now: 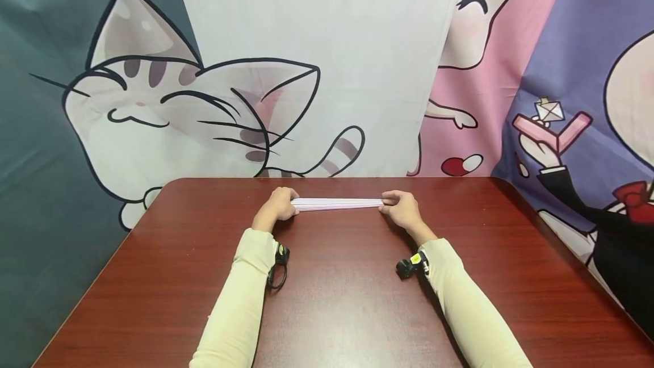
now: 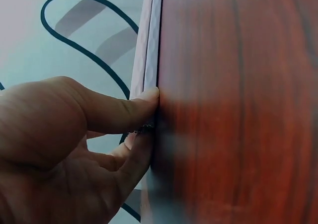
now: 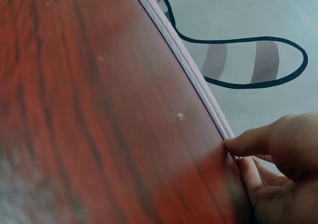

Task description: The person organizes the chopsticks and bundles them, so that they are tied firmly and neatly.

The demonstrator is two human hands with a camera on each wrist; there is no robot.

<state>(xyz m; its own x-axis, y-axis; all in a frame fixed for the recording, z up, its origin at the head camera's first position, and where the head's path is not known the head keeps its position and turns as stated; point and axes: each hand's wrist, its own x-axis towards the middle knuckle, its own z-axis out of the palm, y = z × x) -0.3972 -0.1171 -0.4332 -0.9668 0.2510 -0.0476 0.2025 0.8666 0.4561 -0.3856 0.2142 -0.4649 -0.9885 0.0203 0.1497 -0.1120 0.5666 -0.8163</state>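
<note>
A flat white-and-pinkish layered strip [image 1: 337, 204] lies across the far part of the table, its long edge facing me. It looks like folded sheet material, but its exact kind cannot be told. My left hand [image 1: 277, 204] pinches the left end between thumb and fingers. At the opposite end, my right hand [image 1: 405, 210] pinches the strip the same way. In the left wrist view, the thumb [image 2: 141, 104] presses on the dimpled layers. The right wrist view shows the right thumb [image 3: 246, 142] at the strip's corner, with the left fingertips near the top.
The brown wood-grain table [image 1: 337, 311] has rounded far corners. Behind its far edge hangs a cloth backdrop [image 1: 327, 27] with cartoon cats and figures. A small black wrist camera [image 1: 280, 260] sits on the left cuff, another camera [image 1: 409, 267] on the right.
</note>
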